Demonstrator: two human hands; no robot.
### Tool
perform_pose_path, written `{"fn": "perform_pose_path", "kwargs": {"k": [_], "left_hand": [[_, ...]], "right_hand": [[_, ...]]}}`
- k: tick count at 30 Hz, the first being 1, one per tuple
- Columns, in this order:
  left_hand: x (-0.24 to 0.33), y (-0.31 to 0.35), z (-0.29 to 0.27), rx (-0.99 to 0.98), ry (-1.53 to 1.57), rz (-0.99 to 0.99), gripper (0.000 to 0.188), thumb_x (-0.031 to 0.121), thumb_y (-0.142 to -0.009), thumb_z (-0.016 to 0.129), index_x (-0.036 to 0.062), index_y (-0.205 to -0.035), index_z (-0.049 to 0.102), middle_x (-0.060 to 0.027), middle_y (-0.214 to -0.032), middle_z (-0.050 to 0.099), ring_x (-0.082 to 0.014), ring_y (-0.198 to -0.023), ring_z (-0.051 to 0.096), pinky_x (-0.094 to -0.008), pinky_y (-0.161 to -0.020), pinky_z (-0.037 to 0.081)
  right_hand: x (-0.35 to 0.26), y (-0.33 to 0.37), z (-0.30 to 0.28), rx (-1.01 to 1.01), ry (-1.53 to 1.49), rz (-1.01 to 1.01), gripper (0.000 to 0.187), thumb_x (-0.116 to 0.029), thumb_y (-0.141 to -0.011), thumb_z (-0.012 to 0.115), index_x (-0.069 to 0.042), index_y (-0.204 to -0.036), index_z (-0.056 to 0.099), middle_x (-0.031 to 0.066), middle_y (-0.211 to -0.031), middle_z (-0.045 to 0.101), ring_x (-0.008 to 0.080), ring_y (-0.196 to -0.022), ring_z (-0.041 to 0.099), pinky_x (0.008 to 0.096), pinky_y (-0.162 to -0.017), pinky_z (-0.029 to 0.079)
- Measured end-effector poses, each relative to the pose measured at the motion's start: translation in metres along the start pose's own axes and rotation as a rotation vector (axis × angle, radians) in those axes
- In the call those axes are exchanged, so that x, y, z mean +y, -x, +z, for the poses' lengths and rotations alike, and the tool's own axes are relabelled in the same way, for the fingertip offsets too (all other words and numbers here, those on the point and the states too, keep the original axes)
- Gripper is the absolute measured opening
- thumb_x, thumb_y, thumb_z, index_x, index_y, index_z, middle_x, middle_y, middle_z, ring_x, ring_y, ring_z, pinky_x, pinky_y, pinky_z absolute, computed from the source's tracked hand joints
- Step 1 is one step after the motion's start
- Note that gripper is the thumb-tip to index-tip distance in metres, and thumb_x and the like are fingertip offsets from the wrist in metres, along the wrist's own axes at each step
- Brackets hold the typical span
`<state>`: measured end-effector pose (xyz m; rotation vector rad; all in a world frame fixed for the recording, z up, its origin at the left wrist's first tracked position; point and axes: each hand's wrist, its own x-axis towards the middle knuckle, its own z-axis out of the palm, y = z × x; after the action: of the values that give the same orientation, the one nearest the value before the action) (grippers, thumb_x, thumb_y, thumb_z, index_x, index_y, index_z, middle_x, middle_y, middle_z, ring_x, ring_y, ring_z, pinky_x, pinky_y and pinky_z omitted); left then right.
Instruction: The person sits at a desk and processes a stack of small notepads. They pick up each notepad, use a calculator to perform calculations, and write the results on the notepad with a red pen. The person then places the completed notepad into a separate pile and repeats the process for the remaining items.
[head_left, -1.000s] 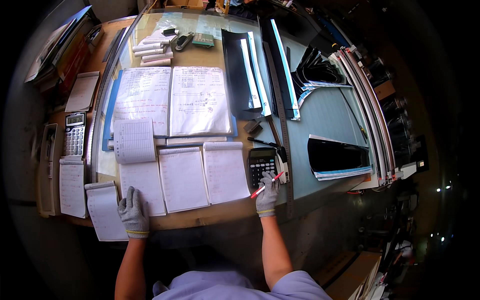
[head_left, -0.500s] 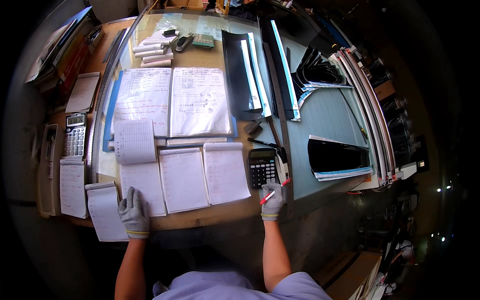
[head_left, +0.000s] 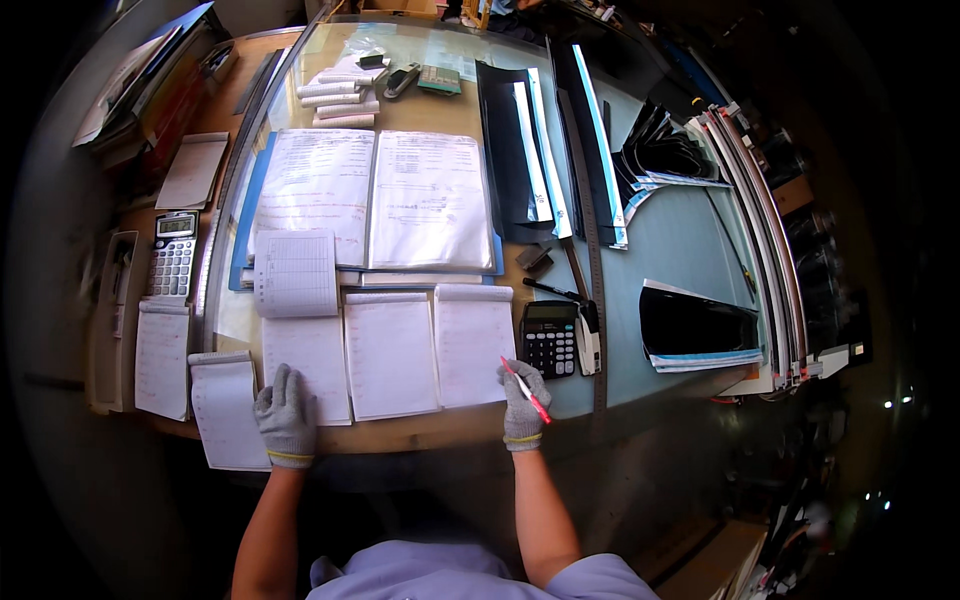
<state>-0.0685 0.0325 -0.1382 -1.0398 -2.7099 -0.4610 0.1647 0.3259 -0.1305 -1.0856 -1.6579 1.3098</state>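
My left hand (head_left: 286, 420), in a grey glove with a yellow cuff edge, lies flat with fingers stretched out. It rests on the lower left corner of a notepad (head_left: 303, 350) whose top sheet is folded up. Another notepad (head_left: 226, 415) hangs over the table edge beside it. My right hand (head_left: 523, 412), gloved alike, is closed round a red and white pen (head_left: 526, 388). It is at the lower right corner of the rightmost notepad (head_left: 474, 345). A black calculator (head_left: 549, 340) lies just beyond it, with a white and black stapler-like tool (head_left: 588, 340) alongside.
Behind the notepads lies an open binder (head_left: 425, 200) of written sheets. A silver calculator (head_left: 173, 255) and a narrow tray (head_left: 118, 300) are at left. Black sheets with blue-white edges (head_left: 700, 328) and a long steel ruler (head_left: 592, 220) occupy the right side.
My right hand has moved left from the black calculator to the rightmost notepad, and the pen has swung to point up-left. My left hand stays on its notepad. The whole view has shifted slightly.
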Motion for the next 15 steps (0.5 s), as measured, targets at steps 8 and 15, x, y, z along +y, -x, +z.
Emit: {"fn": "perform_pose_path", "kwargs": {"k": [8,15], "left_hand": [[-0.001,0.000,0.001,0.026,0.009,0.003,0.050,0.023,-0.088,0.071,0.0040,-0.134,0.063,-0.0161,-0.145,0.059,-0.0405,-0.112,0.060,-0.0491,-0.103,0.044],[0.004,-0.003,-0.004,0.022,0.001,0.010,0.049,0.023,-0.089,0.070,0.0028,-0.133,0.062,-0.0168,-0.143,0.060,-0.0383,-0.117,0.060,-0.0485,-0.105,0.043]], "right_hand": [[0.030,-0.001,0.010,0.031,-0.098,0.013,0.010,-0.001,-0.096,0.064,-0.004,-0.092,0.055,0.0023,-0.074,0.059,0.0091,-0.065,0.055,0.0258,-0.061,0.048],[0.060,0.003,0.016,0.077,0.117,-0.097,0.014,-0.002,-0.095,0.064,-0.006,-0.092,0.051,0.0008,-0.076,0.055,0.0076,-0.067,0.051,0.0259,-0.063,0.046]]}}
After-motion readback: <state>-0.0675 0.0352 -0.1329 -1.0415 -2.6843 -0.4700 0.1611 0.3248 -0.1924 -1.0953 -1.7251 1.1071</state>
